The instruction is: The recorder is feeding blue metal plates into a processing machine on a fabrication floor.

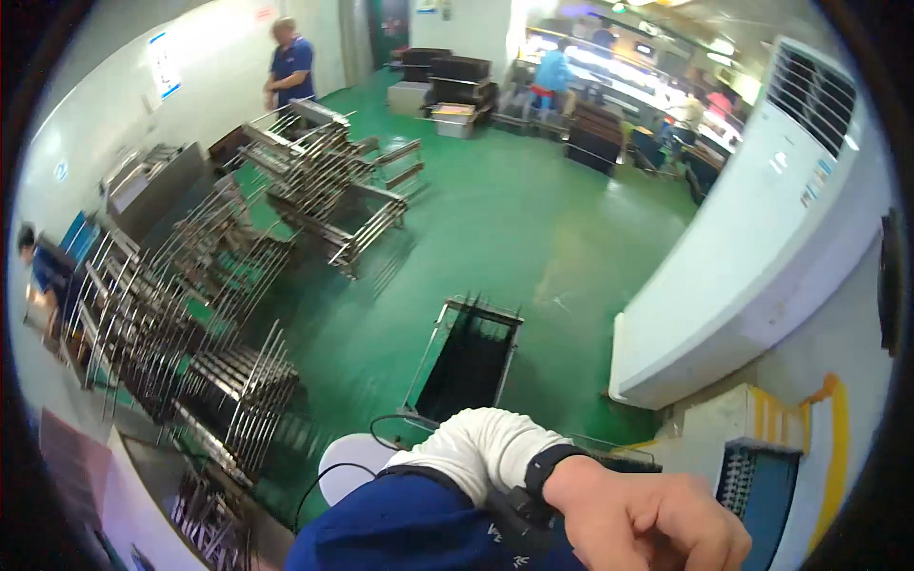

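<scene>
My left hand point(647, 519) is at the lower right, its arm bent across my body in a white sleeve point(476, 443) with a dark band point(552, 466) at the wrist. The fingers curl downward and are partly cut off by the lower edge; whatever they hold, if anything, is hidden. Beside the hand, to its right, is a blue-and-black container point(762, 495) with a row of small slots along one side. No part of my right hand shows.
A wheeled cart point(466, 362) with a dark load stands ahead, near a round white stool point(347, 462). Metal racks point(333, 190) crowd the left. A tall white air conditioner point(733, 238) rises at right. People point(292, 67) stand farther off, near stacked dark crates point(460, 81).
</scene>
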Motion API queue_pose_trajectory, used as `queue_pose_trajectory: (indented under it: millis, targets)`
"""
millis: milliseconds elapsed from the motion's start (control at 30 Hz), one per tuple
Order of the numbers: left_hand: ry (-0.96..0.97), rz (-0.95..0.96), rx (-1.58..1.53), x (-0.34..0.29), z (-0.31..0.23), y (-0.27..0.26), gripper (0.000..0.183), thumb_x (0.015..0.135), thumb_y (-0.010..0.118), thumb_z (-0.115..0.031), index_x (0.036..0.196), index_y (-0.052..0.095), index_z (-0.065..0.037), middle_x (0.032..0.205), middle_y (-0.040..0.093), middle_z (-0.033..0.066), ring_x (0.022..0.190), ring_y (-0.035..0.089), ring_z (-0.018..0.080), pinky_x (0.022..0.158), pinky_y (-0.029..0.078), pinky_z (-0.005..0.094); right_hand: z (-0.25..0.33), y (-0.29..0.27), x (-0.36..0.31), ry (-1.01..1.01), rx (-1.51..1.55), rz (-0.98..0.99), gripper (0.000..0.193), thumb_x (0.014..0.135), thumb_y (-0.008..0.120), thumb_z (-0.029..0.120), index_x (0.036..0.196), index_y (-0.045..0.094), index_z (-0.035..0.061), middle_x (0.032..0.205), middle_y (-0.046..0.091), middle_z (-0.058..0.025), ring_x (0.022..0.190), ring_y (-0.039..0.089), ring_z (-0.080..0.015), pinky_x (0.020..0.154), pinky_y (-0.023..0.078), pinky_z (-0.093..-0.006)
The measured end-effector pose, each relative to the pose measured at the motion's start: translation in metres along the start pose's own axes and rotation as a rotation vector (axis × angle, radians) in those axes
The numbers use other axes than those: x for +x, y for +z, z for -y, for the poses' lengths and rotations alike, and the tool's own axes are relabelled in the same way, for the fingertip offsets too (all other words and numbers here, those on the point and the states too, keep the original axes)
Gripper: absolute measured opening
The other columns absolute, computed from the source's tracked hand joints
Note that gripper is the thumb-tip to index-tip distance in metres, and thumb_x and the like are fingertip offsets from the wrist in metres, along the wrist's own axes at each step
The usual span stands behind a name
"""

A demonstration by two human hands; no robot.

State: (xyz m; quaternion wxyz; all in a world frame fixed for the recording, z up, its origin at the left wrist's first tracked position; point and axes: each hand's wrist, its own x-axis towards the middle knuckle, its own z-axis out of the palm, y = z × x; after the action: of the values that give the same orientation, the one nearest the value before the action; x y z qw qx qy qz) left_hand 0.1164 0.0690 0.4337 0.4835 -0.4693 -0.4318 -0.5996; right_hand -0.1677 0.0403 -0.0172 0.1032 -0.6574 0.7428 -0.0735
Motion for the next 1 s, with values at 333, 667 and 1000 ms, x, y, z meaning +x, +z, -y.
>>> queue_pose_trajectory:
  millis: [333,667,1000]
  targets:
    - [-0.075,0.010,-0.033,0.003,0.035,-0.002,0.023,0.092,0.066,-0.018,0.099,0.067,0.004,0.096,0.064,0.0162,0.087,0.063,0.0265,0.072,0.049,0.0346,-0.035,0.002,-0.040,0.188,0.008,0.036,0.033,0.095,0.047,0.030,0.101,0.063,0.0021,0.105,0.064,-0.0250,0.101,0.059,-0.0440,0.084,0.046,-0.0522]
    - [-0.174,0.138,-0.129,-0.012,0.045,-0.014,0.022,0.091,0.065,-0.023,0.090,0.060,-0.002,0.086,0.057,0.0111,0.086,0.058,0.0248,0.072,0.046,0.0366,-0.045,0.006,-0.067,0.287,0.019,0.078,0.034,0.096,0.045,0.030,0.100,0.063,0.0020,0.105,0.065,-0.0255,0.100,0.059,-0.0446,0.084,0.046,-0.0526]
    - [-0.035,-0.003,-0.074,0.007,0.037,0.003,0.033,0.093,0.061,-0.014,0.117,0.063,0.008,0.118,0.062,0.0231,0.110,0.060,0.0338,0.092,0.048,0.0418,-0.053,0.006,-0.073,0.357,0.000,0.133,0.035,0.096,0.045,0.031,0.100,0.063,0.0018,0.104,0.065,-0.0252,0.099,0.060,-0.0448,0.083,0.047,-0.0528]
